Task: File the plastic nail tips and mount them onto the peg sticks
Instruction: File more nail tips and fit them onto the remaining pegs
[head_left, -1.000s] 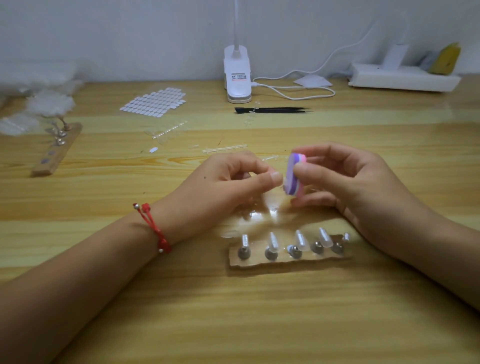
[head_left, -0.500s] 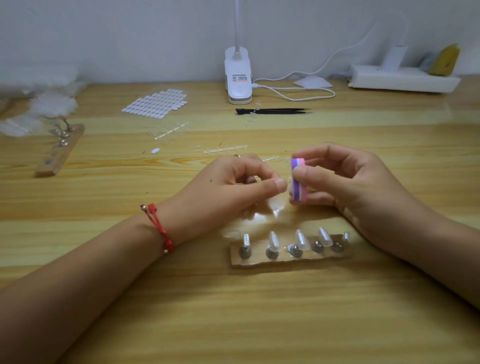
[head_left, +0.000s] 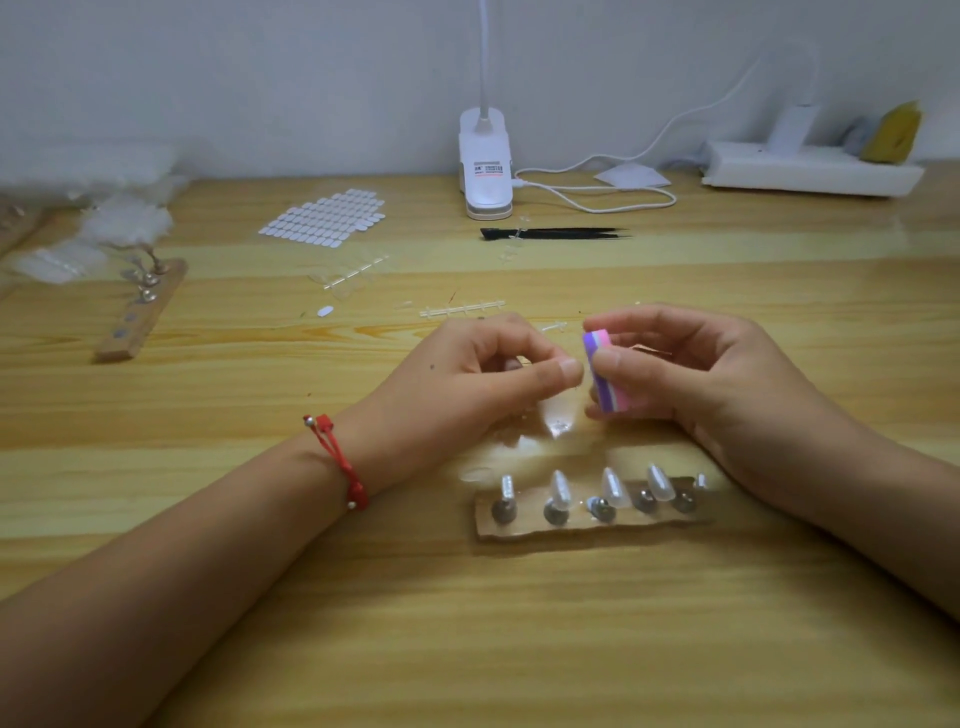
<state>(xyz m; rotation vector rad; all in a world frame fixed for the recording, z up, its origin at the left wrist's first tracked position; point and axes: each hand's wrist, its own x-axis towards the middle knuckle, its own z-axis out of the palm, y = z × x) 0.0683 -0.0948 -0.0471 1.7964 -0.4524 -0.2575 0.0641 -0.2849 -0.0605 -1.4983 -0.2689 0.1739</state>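
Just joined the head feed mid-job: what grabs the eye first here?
The pink-and-purple buffer block, held in the right hand at centre, with the left hand pinching beside it something too small to see, likely a nail tip. Just in front lies a wooden board of pegs carrying clear nail tips. A red cord bracelet marks the left wrist.
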